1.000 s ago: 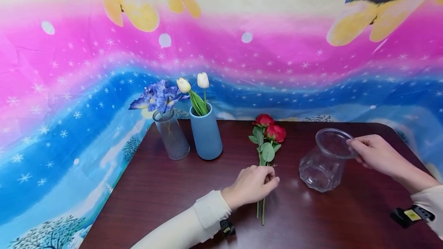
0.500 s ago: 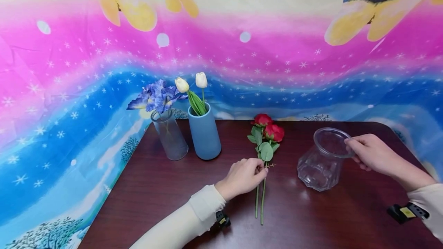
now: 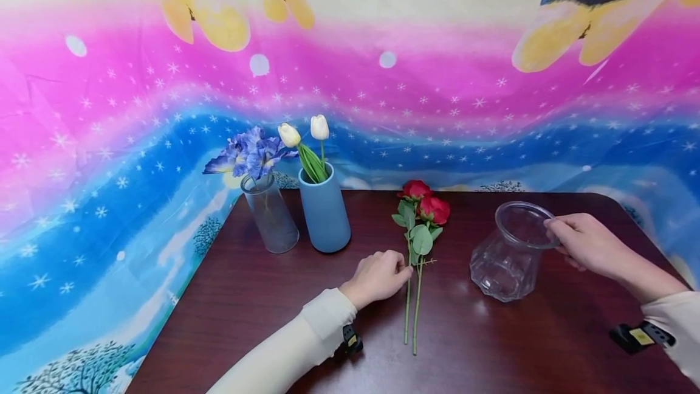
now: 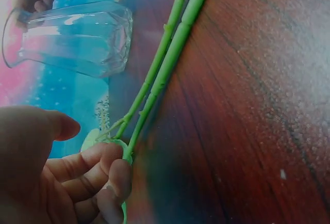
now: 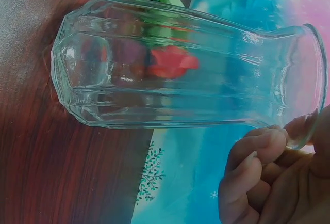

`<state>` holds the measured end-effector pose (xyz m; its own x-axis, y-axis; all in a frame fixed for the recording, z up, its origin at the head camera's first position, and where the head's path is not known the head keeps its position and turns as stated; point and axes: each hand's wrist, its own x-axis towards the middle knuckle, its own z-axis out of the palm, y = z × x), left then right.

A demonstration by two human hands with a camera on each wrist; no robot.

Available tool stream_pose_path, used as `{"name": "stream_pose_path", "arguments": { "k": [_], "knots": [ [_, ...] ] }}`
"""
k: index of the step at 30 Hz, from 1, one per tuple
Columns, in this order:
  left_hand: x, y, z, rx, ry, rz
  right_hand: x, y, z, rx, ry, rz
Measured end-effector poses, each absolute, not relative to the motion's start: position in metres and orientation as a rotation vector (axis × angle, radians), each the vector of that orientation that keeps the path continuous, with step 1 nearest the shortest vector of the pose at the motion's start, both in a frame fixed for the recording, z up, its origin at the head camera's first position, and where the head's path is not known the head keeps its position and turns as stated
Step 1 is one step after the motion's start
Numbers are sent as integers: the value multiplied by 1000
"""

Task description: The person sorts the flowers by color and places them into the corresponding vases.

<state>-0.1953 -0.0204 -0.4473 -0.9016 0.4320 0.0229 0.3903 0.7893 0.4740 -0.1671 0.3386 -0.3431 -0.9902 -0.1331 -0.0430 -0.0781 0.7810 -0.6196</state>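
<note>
Two red roses (image 3: 434,210) lie on the dark table, their green stems (image 3: 417,315) pointing toward the front edge. My left hand (image 3: 378,277) is at the left side of the stems, fingertips close against one of them. In the left wrist view its thumb (image 4: 66,126) stands apart from the loosely bent fingers, and no stem is pinched; whether the fingers touch it I cannot tell. My right hand (image 3: 585,242) pinches the rim of a clear glass vase (image 3: 505,266) between thumb and fingers. That vase has a faceted base and holds no flowers.
At the back left, a grey glass vase (image 3: 271,217) holds blue irises (image 3: 254,152). Beside it stands a blue vase (image 3: 325,214) with white tulips (image 3: 319,127). A printed cloth (image 3: 350,78) hangs behind the table (image 3: 246,321).
The left hand has come off the rose stems and shifted left, uncovering them. The right hand and the clear vase stay nearly where they were.
</note>
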Motion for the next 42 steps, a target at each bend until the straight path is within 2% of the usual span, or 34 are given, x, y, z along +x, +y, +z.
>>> {"name": "stream_pose_path", "arguments": {
  "k": [33, 42],
  "knots": [
    [-208, -4, -470, 434, 2871, 568, -167, 338, -343, -161, 2853, -997],
    [-206, 1, -469, 529, 2961, 433, -167, 339, -343, -161, 2847, -1011]
  ]
}}
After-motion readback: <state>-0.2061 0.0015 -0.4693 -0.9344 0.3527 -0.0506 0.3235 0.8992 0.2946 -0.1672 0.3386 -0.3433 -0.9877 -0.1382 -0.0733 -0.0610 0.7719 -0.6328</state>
